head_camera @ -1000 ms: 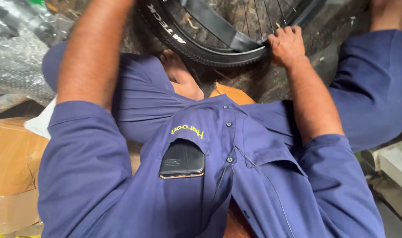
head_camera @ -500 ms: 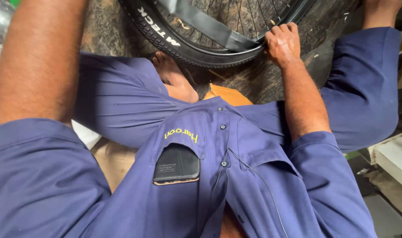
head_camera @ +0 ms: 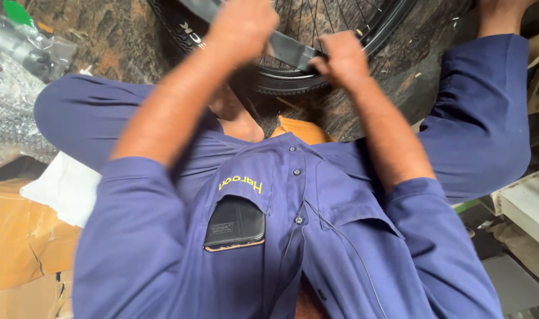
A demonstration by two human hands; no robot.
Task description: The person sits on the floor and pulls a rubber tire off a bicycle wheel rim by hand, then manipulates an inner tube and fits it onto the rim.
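A black bicycle wheel [head_camera: 293, 85] with thin spokes lies on the dark stone floor between my bent knees, at the top of the view. A flat black rubber tube [head_camera: 290, 52] runs across its rim. My left hand [head_camera: 243, 26] is closed on the tube's upper left part and looks blurred. My right hand [head_camera: 340, 56] grips the same tube just to the right, over the tyre's near edge. Both forearms reach out from blue coverall sleeves.
A dark phone [head_camera: 235, 224] sits in my chest pocket. Bubble wrap [head_camera: 12, 112] and a bagged part [head_camera: 21, 41] lie at the left, with brown cardboard [head_camera: 21, 242] and a white cloth [head_camera: 65, 189] below them. A white board [head_camera: 526, 204] lies at the right.
My left hand has come into view and closed on the tube. My right hand left the tyre's edge and moved left onto the tube. The view dropped closer to the wheel.
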